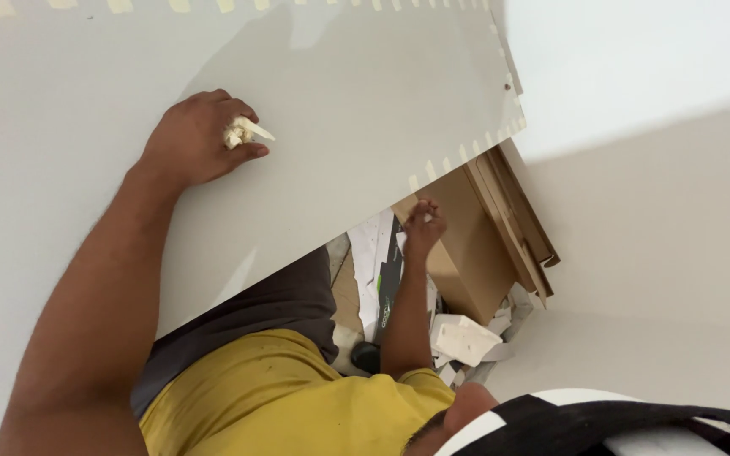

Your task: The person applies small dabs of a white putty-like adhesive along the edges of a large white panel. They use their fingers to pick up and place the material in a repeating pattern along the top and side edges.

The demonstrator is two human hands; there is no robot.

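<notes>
We saw two hands at work on one large grey panel (365, 110); our left hand (192, 139) lay on the panel's face, fingers curled tight around one crumpled wad of cream tape (242, 133), a loose strip poking out toward the right; our right hand (423, 224) reached down to the panel's lower edge, fingertips pinched narrow at a tape piece there, though what it gripped was too small to tell; short tape pieces (466, 152) ran along two edges of the panel, too many to count surely; one cardboard box (466, 245) stood just beside the right hand; white papers (373, 253) lay on the floor below.
</notes>
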